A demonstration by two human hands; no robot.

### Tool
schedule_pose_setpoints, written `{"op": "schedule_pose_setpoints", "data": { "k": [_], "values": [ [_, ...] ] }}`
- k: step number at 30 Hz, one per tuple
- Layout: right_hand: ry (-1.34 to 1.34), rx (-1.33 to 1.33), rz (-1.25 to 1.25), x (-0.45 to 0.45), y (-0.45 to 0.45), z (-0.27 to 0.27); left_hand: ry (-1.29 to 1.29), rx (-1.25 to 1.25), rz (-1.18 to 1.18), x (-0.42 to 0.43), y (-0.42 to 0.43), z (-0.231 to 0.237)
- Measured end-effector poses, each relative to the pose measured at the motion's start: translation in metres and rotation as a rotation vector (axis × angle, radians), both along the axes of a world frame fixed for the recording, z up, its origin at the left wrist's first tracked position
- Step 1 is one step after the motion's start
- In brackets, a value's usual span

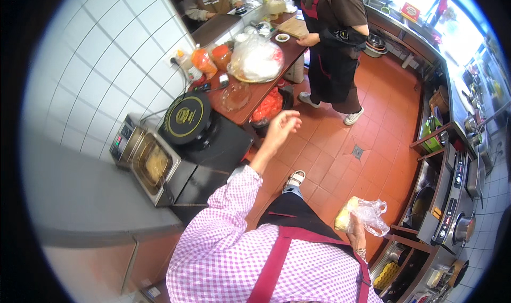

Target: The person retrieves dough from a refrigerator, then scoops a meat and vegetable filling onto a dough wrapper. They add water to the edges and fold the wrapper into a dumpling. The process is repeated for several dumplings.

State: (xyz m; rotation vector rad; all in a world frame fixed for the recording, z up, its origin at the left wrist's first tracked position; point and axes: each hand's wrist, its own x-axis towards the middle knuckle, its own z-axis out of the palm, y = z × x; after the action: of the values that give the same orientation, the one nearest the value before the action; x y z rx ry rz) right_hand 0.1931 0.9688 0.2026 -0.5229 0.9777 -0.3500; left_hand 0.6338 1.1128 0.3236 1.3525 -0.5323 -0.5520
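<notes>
My right hand (356, 231) grips a clear plastic bag (373, 215) low at my right side. Pale yellow food pieces (345, 214) show inside the bag; their exact kind cannot be told. Ahead of me, my left hand (285, 123) is raised in the air with its fingers loosely bent and nothing held. It is nearest to a bin (284, 99) lined with a red plastic bag (268, 106), beside the brown table (239, 113). On that table lie a round clear plastic lid (235, 96) and a large white plastic bag (257, 61).
A co-worker (335, 43) in a dark apron stands ahead, one hand on a wooden cutting board (293, 25). To the left are a deep fryer (155, 165) and a round black appliance (187, 117). A steel counter with cookers (451, 207) runs along the right.
</notes>
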Motion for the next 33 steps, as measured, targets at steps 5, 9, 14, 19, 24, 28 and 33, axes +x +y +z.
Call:
{"op": "schedule_pose_setpoints", "data": {
  "k": [5,9,14,19,24,28,33],
  "values": [
    [-0.087,0.055,-0.155,0.08,-0.052,0.029,-0.356,-0.078,0.285,0.135,-0.083,0.05],
    [0.004,-0.051,-0.192,0.106,-0.079,0.026,-0.762,-0.02,0.485,0.216,-0.151,0.1],
    [0.11,-0.139,-0.203,0.129,-0.108,0.045,-0.849,0.003,0.51,0.272,-0.261,0.103],
    [0.007,0.014,-0.468,0.104,-0.187,-0.013,-0.526,-0.037,0.335,0.262,-0.363,0.056],
    [-0.067,-0.061,-0.683,0.068,-0.279,-0.048,-0.31,-0.041,0.062,0.176,-0.461,-0.014],
    [-0.048,-0.094,-0.72,0.014,-0.386,-0.079,-0.252,0.113,-0.464,0.053,-0.572,-0.057],
    [0.065,-0.126,-0.705,-0.028,-0.515,-0.054,-0.138,0.238,-0.945,-0.081,-0.713,-0.067]
  ]
}}
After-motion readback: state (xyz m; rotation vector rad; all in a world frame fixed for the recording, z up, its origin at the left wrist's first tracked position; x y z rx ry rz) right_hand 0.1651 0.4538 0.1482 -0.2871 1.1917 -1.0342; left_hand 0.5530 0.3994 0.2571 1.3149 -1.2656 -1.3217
